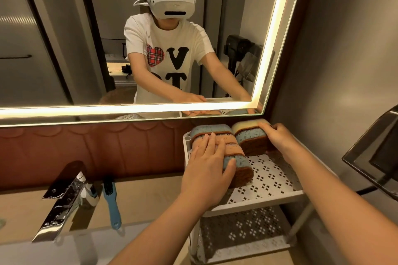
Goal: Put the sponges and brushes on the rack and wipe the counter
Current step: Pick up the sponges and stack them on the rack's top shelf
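On the rack (271, 178), a two-handed hold.
Left hand (204, 168) presses flat on the sponge row (237, 153) beneath; right hand (277, 137) grips the sponge stack (249, 135).

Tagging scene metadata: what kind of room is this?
Most likely a bathroom vanity, perhaps in a hotel: a chrome faucet by a basin edge, a large backlit mirror above the counter, and a white perforated rack holding sponges.
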`<action>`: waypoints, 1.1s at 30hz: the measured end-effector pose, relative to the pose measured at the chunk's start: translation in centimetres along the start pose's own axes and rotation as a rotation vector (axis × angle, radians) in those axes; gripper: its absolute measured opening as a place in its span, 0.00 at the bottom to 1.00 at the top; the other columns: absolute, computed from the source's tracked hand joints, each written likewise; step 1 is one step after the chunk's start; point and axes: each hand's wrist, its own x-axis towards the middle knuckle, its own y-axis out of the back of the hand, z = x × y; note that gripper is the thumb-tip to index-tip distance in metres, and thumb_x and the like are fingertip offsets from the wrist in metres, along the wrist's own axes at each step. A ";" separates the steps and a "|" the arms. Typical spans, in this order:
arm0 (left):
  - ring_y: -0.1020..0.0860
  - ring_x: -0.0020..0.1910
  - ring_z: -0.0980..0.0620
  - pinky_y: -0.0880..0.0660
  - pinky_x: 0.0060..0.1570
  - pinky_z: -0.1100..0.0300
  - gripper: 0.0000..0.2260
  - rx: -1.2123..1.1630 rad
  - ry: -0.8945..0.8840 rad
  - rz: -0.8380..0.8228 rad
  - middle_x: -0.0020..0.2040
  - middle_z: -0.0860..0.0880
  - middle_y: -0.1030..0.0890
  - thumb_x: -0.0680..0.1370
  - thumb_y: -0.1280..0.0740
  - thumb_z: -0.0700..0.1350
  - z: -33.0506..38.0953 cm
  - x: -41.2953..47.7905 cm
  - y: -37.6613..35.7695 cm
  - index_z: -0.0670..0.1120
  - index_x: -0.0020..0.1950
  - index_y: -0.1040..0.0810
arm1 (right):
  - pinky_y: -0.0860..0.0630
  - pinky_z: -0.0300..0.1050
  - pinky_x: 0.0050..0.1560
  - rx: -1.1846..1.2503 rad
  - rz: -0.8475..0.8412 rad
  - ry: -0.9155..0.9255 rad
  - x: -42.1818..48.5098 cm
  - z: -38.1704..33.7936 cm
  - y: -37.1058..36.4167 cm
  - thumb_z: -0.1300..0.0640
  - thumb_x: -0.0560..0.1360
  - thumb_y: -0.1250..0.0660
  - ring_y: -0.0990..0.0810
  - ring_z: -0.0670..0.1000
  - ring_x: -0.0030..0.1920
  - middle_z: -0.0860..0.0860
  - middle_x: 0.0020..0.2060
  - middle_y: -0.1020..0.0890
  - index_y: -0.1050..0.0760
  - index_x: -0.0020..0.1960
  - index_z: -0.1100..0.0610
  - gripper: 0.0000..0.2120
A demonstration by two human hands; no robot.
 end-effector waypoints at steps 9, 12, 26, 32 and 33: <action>0.58 0.76 0.54 0.63 0.69 0.62 0.27 0.004 0.008 -0.021 0.78 0.50 0.54 0.81 0.52 0.58 0.0 0.1 0.0 0.49 0.77 0.53 | 0.27 0.55 0.58 -0.468 0.142 0.120 0.4 0.8 -0.1 0.29 0.69 0.44 0.24 0.61 0.57 0.60 0.57 0.22 0.25 0.59 0.58 0.35; 0.58 0.76 0.54 0.62 0.71 0.61 0.27 -0.002 0.016 -0.026 0.78 0.50 0.54 0.81 0.52 0.58 0.0 0.0 0.0 0.49 0.77 0.54 | 0.28 0.55 0.58 -0.473 0.250 0.160 -0.6 0.6 -0.4 0.34 0.72 0.41 0.27 0.62 0.60 0.60 0.60 0.26 0.30 0.65 0.57 0.32; 0.37 0.71 0.54 0.41 0.69 0.60 0.20 -0.500 0.006 0.164 0.71 0.49 0.32 0.81 0.44 0.48 -0.7 -1.0 3.0 0.46 0.73 0.37 | 0.33 0.44 0.40 -0.351 0.336 0.588 -6.8 -2.4 -0.9 0.50 0.76 0.37 0.26 0.51 0.42 0.52 0.42 0.22 0.26 0.44 0.55 0.08; 0.23 0.40 0.53 0.26 0.43 0.48 0.19 -0.386 -0.108 0.150 0.39 0.49 0.20 0.78 0.46 0.53 -2.9 -4.2 6.4 0.43 0.44 0.21 | 0.25 0.41 0.40 -0.243 0.055 0.675 -13.4 -4.6 -3.7 0.50 0.75 0.36 0.23 0.46 0.42 0.46 0.40 0.21 0.25 0.46 0.52 0.05; 0.23 0.39 0.54 0.26 0.43 0.48 0.18 -0.367 -0.112 0.138 0.38 0.50 0.20 0.78 0.46 0.53 -3.5 -4.9 6.7 0.44 0.43 0.21 | 0.25 0.42 0.42 -0.240 0.010 0.682 -14.4 -4.6 -4.2 0.51 0.75 0.35 0.23 0.45 0.42 0.45 0.41 0.21 0.24 0.47 0.51 0.05</action>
